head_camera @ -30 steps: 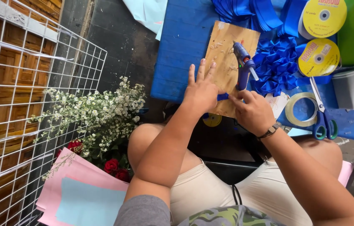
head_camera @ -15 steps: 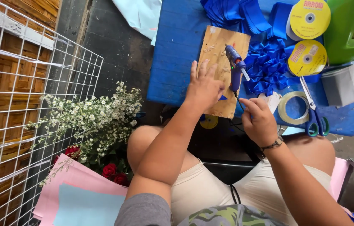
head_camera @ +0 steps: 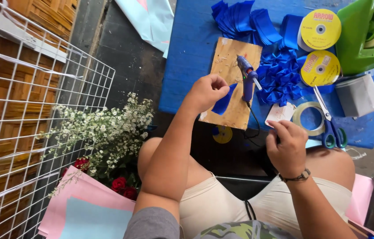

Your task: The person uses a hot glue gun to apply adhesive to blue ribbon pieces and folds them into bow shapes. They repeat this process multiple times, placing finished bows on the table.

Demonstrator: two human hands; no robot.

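blue-topped desk (head_camera: 187, 66) strewn with finished blue ribbon bows (head_camera: 280, 79); blue hot glue gun (head_camera: 246, 75) resting on brown cardboard sheet (head_camera: 229, 59). left hand (head_camera: 207, 90) pinching folded blue ribbon piece (head_camera: 223, 102) above cardboard, still unglued by the look of it; right hand (head_camera: 286, 144) curled, contents hidden.

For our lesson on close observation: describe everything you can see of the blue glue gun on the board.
The glue gun is blue plastic with a pale nozzle tip pointing right and slightly down. It lies on a worn brown board on the blue table, with its dark cord trailing off the board's near edge. Neither hand touches it; the left hand, holding a blue ribbon piece, is nearest.
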